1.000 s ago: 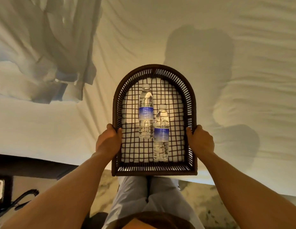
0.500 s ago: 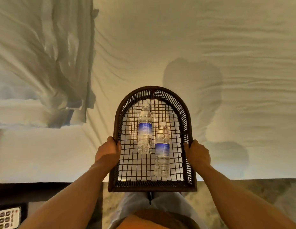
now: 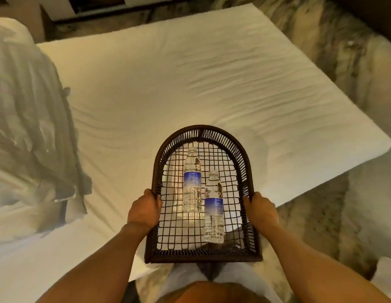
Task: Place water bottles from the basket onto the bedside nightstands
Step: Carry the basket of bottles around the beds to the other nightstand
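Dark woven wicker basket (image 3: 203, 256) carried over the corner of a white-sheeted bed (image 3: 190, 84).

The left hand (image 3: 144, 212) and right hand (image 3: 261, 212) are closed around its side rims at lower centre. Two clear plastic water bottles with blue labels (image 3: 192, 182) lie side by side on the mesh bottom. Mottled floor (image 3: 354, 106) lies open at right.

The dark brown arch-shaped woven basket (image 3: 244, 171) looks like matt wicker or rattan cord, its rim closely wrapped in ribbed strands and its floor an open, thin-stranded grid. The two clear plastic water bottles with blue labels, one farther in (image 3: 192, 180) and one nearer (image 3: 213, 206), are glossy and smooth, with ridged lower bodies, white caps and satiny printed labels. The white bed sheet (image 3: 168, 88) is matt cloth, softly creased, the bunched pale bedding (image 3: 26, 127) at the left is rumpled fabric, and the mottled beige floor (image 3: 343, 84) looks like polished stone, though it is blurred.
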